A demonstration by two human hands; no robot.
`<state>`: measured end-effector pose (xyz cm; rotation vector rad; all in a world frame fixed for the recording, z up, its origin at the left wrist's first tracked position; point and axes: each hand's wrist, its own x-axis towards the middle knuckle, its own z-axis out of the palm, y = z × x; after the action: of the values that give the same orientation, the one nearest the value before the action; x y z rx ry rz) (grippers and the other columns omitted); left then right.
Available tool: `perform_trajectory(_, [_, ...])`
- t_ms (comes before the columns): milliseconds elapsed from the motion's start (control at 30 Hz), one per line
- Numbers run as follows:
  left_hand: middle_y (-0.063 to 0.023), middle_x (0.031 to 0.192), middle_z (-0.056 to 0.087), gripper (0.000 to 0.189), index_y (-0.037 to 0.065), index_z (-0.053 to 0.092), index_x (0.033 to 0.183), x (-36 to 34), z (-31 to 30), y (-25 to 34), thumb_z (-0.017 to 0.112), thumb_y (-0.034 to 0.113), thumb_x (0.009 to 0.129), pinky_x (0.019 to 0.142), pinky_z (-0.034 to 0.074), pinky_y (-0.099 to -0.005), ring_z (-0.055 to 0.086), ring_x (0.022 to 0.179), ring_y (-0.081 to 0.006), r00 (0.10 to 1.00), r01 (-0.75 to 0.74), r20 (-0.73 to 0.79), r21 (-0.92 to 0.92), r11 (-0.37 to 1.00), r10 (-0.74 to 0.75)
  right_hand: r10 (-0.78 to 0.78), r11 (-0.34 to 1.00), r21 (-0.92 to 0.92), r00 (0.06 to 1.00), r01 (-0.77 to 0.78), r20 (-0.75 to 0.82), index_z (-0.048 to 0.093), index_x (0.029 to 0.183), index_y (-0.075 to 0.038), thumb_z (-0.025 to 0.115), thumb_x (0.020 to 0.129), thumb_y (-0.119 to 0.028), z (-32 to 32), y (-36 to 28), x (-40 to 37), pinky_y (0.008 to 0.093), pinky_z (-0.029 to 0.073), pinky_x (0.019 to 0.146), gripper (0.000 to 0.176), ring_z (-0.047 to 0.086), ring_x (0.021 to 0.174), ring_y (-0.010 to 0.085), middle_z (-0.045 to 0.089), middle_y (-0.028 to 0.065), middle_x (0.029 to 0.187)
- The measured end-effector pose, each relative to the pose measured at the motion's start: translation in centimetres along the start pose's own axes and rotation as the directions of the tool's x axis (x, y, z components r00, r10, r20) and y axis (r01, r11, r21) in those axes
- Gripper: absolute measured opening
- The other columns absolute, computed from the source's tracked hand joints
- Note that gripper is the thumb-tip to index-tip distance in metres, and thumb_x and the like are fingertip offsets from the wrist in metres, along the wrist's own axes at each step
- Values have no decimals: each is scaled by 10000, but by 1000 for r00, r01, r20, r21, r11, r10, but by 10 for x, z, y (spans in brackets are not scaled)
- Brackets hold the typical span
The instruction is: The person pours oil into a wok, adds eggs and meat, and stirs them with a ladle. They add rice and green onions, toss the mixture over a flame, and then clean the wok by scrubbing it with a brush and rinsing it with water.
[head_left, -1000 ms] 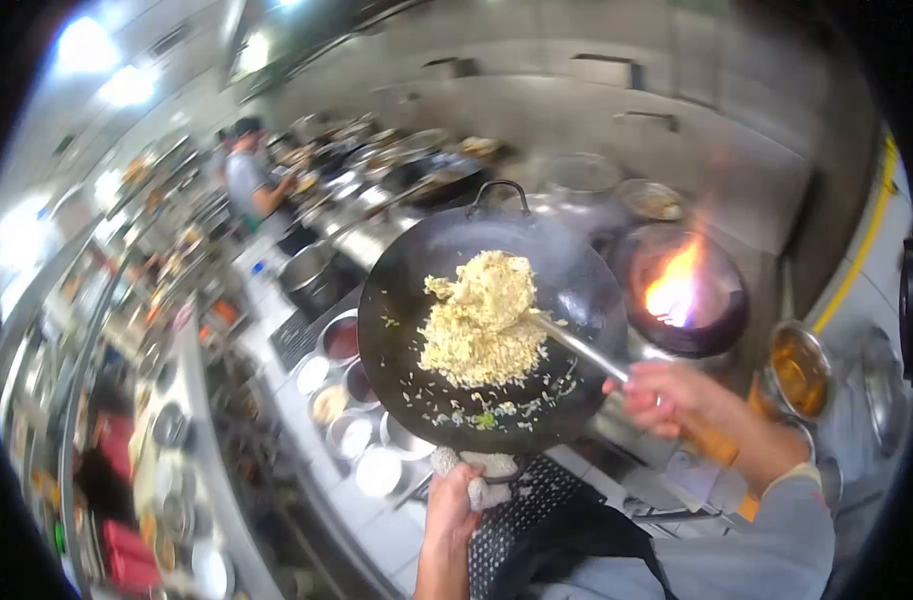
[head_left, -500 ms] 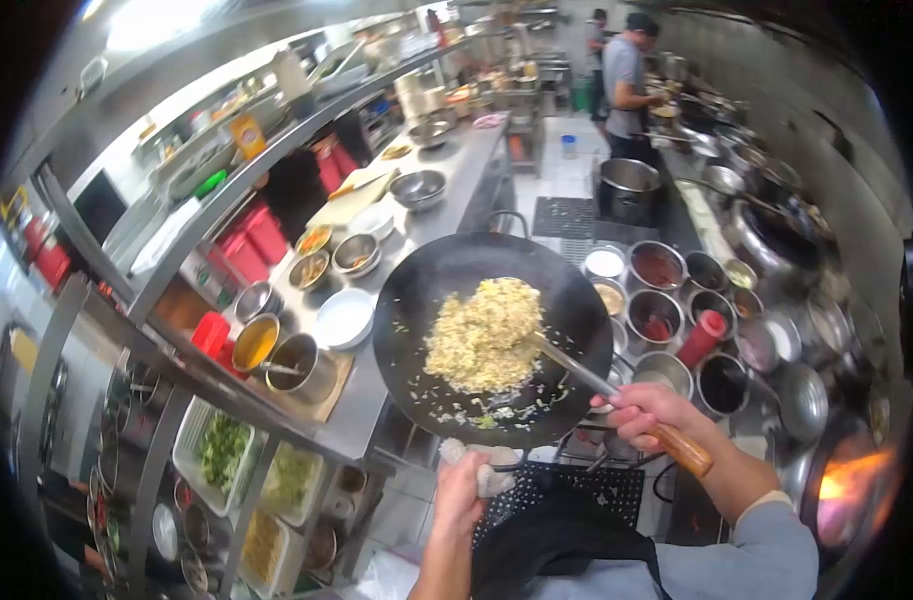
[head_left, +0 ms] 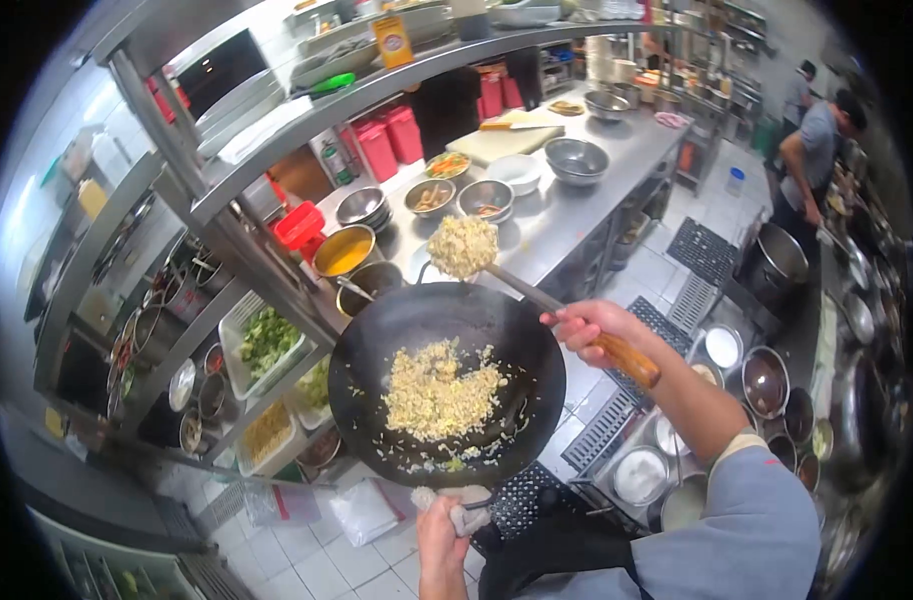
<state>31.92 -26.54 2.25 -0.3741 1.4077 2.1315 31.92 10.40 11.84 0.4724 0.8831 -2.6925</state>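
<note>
— Black steel, that wok (head_left: pixel 372 345). Where is it?

— Held up in front of the person, level, with its far rim just before the edge of the steel bench (head_left: pixel 562 228). A loose bed of fried rice (head_left: pixel 432 392) lies in the middle of it, with scattered grains and green bits towards the near rim.

— Who carries it?

— The left hand (head_left: pixel 439 535), at the near handle. Its grip is clamped around that handle through a whitish cloth (head_left: pixel 474 508) bunched between palm and metal.

— And the other hand?

— The right hand (head_left: pixel 580 328) has its grip closed on the wooden handle of a ladle (head_left: pixel 464 246). The shaft slants up across the wok's right side. The bowl, heaped with rice, sits raised above the far rim.

— What stands about?

— On the bench beyond the ladle is a bowl of orange sauce (head_left: pixel 344 252), then two small steel bowls (head_left: pixel 487 198) with cut bits, a white bowl (head_left: pixel 518 170) and a big empty steel bowl (head_left: pixel 577 158). Red tubs (head_left: pixel 389 142) stand at the back. A tray of greens (head_left: pixel 267 340) rests on the shelf below, left of the wok. Round sauce pots (head_left: pixel 765 380) sit to the right, beside the person's grey sleeve (head_left: pixel 747 520).

— Anyone else?

— A co-worker (head_left: pixel 815 150) in grey, bent over the far line, well apart.
</note>
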Motion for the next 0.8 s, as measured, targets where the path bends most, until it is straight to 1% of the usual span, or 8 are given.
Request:
perform_trajectory(67, [-116, 798, 593, 195, -42, 535, 928, -6, -12, -7, 522, -28, 735, 598, 531, -392, 619, 685, -250, 997, -25, -70, -154, 988, 14, 17, 999, -35, 1000, -17, -9, 502, 1077, -53, 440, 940, -152, -7, -14, 38, 197, 336, 306, 179, 363, 409, -1, 390, -57, 623])
perform_trajectory(133, [-128, 830, 606, 226, -37, 534, 958, -34, -7, 0, 520, -23, 733, 626, 536, -401, 632, 736, -271, 992, -31, -122, -161, 986, 11, -144, 897, -438, 975, 56, -169, 526, 1026, -55, 472, 919, -152, -9, -15, 75, 208, 354, 351, 154, 374, 419, 20, 407, -51, 619])
perform_trajectory(200, [-192, 945, 606, 281, -72, 522, 993, -47, -18, -8, 497, 68, 751, 638, 556, -493, 638, 837, -343, 980, -37, -201, -98, 994, 17, -318, 597, -800, 934, 64, -163, 537, 974, -30, 536, 870, -165, -57, -4, 135, 270, 423, 434, 170, 448, 460, 99, 483, -5, 640])
perform_trajectory(233, [-192, 945, 606, 281, -72, 522, 993, -52, -30, -13, 497, 68, 751, 638, 556, -493, 638, 837, -343, 978, -43, -209, -100, 994, 21, -484, 179, -984, 870, -12, -98, 476, 1000, -4, 554, 819, -137, -62, 4, 144, 388, 489, 548, 238, 590, 577, 261, 584, 121, 691])
perform_trajectory(367, [-196, 955, 606, 302, -72, 515, 1014, -61, -82, -42, 490, 51, 739, 700, 541, -476, 634, 853, -346, 982, -48, -189, -234, 971, 3, -662, -191, -954, 748, -232, -49, 364, 1023, 16, 490, 803, -64, -64, 54, 164, 535, 468, 717, 266, 603, 802, 467, 611, 297, 810])
perform_trajectory(600, [-188, 988, 615, 336, -63, 513, 1044, -78, -102, -36, 488, 60, 732, 750, 523, -452, 632, 865, -343, 969, -83, -246, -377, 922, -13, -783, -214, -958, 620, -190, 52, 377, 1121, 39, 464, 840, -59, -62, 69, 186, 503, 494, 672, 310, 614, 762, 446, 620, 267, 772])
perform_trajectory(733, [-175, 993, 618, 359, -50, 511, 1069, -109, -109, -27, 497, 84, 737, 742, 525, -442, 634, 861, -331, 969, -82, -246, -394, 915, -19, -654, -230, -958, 702, 171, 282, 343, 1274, -63, 493, 863, -112, -13, 85, 75, 515, 479, 614, 439, 605, 697, 445, 612, 259, 748])
perform_trajectory(800, [-174, 1015, 618, 369, -29, 522, 1093, -130, -89, -13, 508, 145, 767, 721, 528, -413, 635, 853, -313, 955, -186, -291, -425, 886, 61, -382, -358, -933, 917, -31, 116, 319, 1306, -87, 505, 866, -139, -15, 121, 11, 497, 472, 620, 481, 614, 722, 439, 614, 266, 774])
